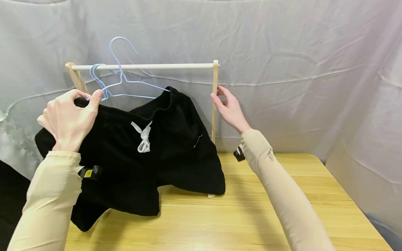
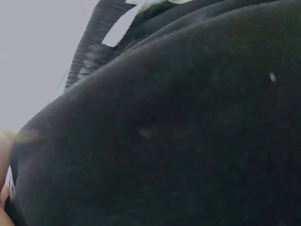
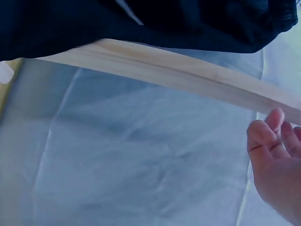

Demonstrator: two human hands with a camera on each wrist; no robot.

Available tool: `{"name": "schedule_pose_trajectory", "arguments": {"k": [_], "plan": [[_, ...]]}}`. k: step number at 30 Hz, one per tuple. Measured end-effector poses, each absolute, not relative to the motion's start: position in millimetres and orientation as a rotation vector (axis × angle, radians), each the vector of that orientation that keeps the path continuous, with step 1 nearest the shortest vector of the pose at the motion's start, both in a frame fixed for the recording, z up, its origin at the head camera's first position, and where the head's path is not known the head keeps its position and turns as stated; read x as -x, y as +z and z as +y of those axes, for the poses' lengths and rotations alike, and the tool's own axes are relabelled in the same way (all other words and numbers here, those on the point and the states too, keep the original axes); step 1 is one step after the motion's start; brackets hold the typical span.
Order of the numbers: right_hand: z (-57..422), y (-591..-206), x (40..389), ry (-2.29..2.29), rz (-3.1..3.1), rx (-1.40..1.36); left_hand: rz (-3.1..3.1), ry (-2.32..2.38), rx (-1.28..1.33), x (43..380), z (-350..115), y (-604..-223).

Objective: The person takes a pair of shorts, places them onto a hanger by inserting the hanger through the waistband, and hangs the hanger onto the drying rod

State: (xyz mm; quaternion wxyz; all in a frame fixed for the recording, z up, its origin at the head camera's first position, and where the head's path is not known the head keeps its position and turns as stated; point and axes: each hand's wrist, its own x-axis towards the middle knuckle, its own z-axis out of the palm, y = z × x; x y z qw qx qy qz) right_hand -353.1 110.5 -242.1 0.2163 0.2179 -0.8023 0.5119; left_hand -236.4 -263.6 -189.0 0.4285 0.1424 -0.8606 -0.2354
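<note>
In the head view, black shorts (image 1: 125,139) with a white drawstring (image 1: 144,137) hang from a light-blue wire hanger (image 1: 120,71). My left hand (image 1: 69,115) grips the left end of the waistband, thumb against the hanger's end; its other fingers are partly hidden. The hanger's hook stands above the rack's white rail (image 1: 150,66). My right hand (image 1: 230,108) holds the wooden post (image 1: 215,115) of the clothes rack, thumb across its front. The shorts' cloth (image 2: 164,132) fills most of the left wrist view. Loosely bent fingers meet the post in the right wrist view.
More blue hangers (image 1: 98,75) hang on the rail's left part, behind the raised one. The rack stands on a wooden table (image 1: 194,223) before a grey curtain (image 1: 282,42). Dark cloth (image 1: 10,202) shows at the lower left.
</note>
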Motion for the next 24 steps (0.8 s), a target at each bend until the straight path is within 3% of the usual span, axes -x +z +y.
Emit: {"name": "schedule_pose_trajectory", "arguments": {"k": [10,18,24], "plan": [[102,-227,359,1.369,-2.244,-0.482,-2.424,-0.671,-0.411,244,-272,-171],[101,-225,360,1.46,-2.285,-0.457,-2.129,-0.715,-0.658,244,-283,-151],[100,-224,361,1.461,-2.284,-0.457,-1.869,-0.65,-0.715,248,-290,-162]]}}
